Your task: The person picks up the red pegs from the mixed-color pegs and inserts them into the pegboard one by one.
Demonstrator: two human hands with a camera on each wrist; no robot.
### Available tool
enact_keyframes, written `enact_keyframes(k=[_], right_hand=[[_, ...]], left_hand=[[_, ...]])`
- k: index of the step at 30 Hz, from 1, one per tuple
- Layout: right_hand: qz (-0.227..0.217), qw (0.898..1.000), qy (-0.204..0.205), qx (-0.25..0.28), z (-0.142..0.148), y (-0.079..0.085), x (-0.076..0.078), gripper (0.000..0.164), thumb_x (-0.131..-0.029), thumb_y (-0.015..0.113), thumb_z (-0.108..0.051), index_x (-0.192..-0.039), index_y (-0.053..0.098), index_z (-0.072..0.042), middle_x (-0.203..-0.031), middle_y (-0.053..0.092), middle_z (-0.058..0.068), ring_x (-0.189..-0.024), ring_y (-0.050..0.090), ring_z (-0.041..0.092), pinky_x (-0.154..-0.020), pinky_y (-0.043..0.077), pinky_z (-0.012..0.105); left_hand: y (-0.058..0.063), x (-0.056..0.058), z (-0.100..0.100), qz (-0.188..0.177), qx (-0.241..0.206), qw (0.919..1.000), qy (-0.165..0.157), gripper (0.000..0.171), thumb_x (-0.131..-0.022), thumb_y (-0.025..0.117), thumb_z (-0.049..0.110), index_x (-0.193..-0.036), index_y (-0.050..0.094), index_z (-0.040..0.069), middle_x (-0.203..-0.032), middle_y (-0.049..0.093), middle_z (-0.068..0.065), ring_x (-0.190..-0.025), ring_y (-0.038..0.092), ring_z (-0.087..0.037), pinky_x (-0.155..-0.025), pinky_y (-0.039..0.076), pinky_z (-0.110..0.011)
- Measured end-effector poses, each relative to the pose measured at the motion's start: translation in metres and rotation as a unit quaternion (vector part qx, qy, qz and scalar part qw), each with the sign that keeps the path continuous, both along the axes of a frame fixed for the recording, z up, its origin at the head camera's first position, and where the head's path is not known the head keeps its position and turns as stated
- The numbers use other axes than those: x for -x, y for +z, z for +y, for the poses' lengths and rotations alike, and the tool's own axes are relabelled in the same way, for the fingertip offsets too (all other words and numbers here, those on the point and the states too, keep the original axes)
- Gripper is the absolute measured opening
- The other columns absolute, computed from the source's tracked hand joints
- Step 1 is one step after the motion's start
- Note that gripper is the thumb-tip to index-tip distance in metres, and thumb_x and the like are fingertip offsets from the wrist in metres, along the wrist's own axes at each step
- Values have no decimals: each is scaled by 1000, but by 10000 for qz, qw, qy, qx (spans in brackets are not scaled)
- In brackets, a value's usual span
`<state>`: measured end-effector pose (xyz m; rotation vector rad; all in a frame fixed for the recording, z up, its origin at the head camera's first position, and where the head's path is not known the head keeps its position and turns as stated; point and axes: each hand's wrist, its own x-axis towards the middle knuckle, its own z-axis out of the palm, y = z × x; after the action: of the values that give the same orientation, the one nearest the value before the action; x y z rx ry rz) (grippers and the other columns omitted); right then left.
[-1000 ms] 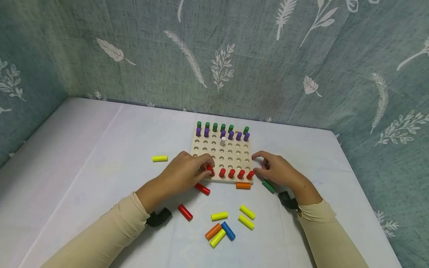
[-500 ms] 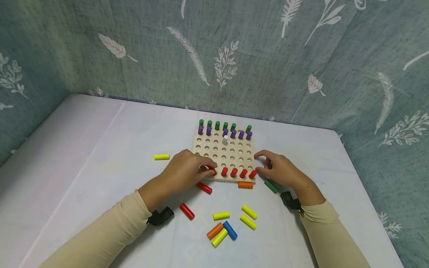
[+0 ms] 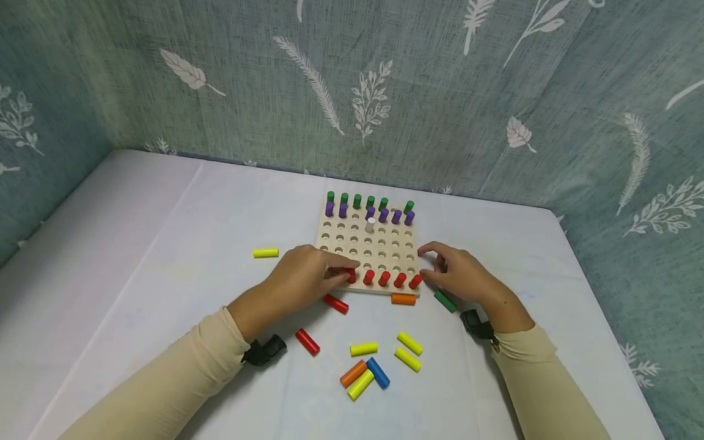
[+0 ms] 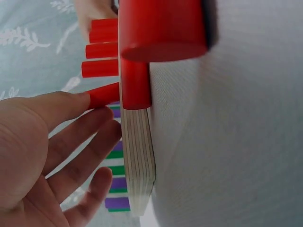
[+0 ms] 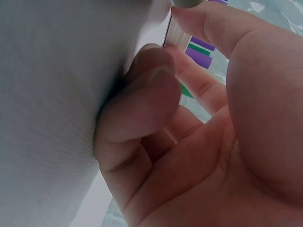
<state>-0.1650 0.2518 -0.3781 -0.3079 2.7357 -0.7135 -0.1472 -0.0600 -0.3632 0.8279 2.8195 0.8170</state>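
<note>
A wooden pegboard [image 3: 379,291] lies mid-table. At its near-left part my left hand [image 3: 299,275] pinches a red peg [image 3: 352,275] between thumb and index finger. In the left wrist view the thumb touches this slightly tilted red peg [image 4: 104,95], while the other fingers spread beside the board. Several red pegs [image 3: 384,278] stand to its right along the front row. Against the board's right edge, my right hand [image 3: 462,275] rests its thumb and index fingertip; the remaining fingers curl loosely, holding nothing. Green pegs [image 3: 383,203] and purple pegs [image 3: 384,215] fill most of the back rows.
A white peg [image 3: 370,225] stands in the board. Loose in front lie red pegs [image 3: 307,341], an orange peg [image 3: 403,299], a green peg [image 3: 445,301], a blue peg [image 3: 377,373] and several yellow pegs [image 3: 360,385]. Another yellow peg [image 3: 266,252] lies left. Patterned cloth [image 3: 330,91] hangs behind.
The red peg under my left hand has come more upright in the front row, and the index finger has straightened over it. My right hand stays at the board's edge.
</note>
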Motion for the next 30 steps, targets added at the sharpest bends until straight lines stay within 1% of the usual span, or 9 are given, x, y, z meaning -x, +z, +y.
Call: enact_keyframes(k=[5,7,11,14,18,20,22,25,30], right_hand=[[-25,10000,0,-43,0,-2,1,43,-95,68,-22,-135,56,-14,-84,54,6,-70,49,17,-61,42,29],[-28,10000,-7,-62,0,-1,1,43,-95,68,-22,-135,56,-14,-84,54,6,-70,49,17,-61,42,29],[15,10000,-21,-56,1,1,2,43,-95,68,-22,-135,56,-14,-84,54,6,-70,49,17,-61,42,29],[20,10000,-12,-42,1,1,2,43,-95,68,-21,-135,56,-14,-84,54,6,-70,49,17,-60,42,29],[-39,10000,19,-69,0,1,2,43,-95,68,-22,-136,56,-14,-84,54,6,-70,49,17,-61,42,29],[-3,10000,14,-94,0,1,2,43,-95,68,-22,-136,56,-14,-84,54,6,-70,49,17,-60,42,29],[47,9999,-12,-98,0,2,2,43,-95,68,-22,-135,56,-14,-84,54,6,-70,49,17,-61,42,29],[65,9999,-23,-79,0,2,2,43,-95,69,-21,-135,56,-14,-84,54,6,-70,49,18,-61,42,30],[12,10000,13,-77,-1,2,2,43,-95,69,-22,-135,56,-14,-83,54,6,-70,49,17,-61,43,29]], left_hand=[[-2,1,-1,-126,8,9999,-19,31,-89,77,21,-120,75,22,-90,77,5,-57,47,-8,-55,34,-22],[-2,1,-1,-123,2,9999,-45,30,-89,77,21,-120,75,22,-92,77,5,-57,47,-8,-55,35,-23],[-1,1,1,82,126,9997,-204,30,-90,76,22,-119,75,24,-97,78,4,-61,47,-9,-58,35,-24],[0,0,2,139,242,9993,-268,30,-90,76,23,-120,75,25,-97,77,5,-65,47,-11,-60,36,-25],[0,-1,2,12,241,9994,-240,31,-91,76,22,-121,74,25,-99,76,6,-72,50,-11,-62,39,-25],[0,-1,1,20,183,9995,-254,31,-90,76,23,-121,74,25,-104,76,6,-75,51,-11,-63,40,-25],[0,-1,1,60,131,9995,-275,31,-90,76,23,-121,74,25,-105,76,6,-77,52,-11,-64,40,-25],[-1,0,0,91,95,9993,-358,32,-90,76,22,-122,74,24,-103,75,7,-79,53,-11,-65,42,-25],[1,0,-1,-79,176,9983,-542,38,-91,75,22,-129,70,22,-99,72,9,-84,55,-10,-70,47,-24]])
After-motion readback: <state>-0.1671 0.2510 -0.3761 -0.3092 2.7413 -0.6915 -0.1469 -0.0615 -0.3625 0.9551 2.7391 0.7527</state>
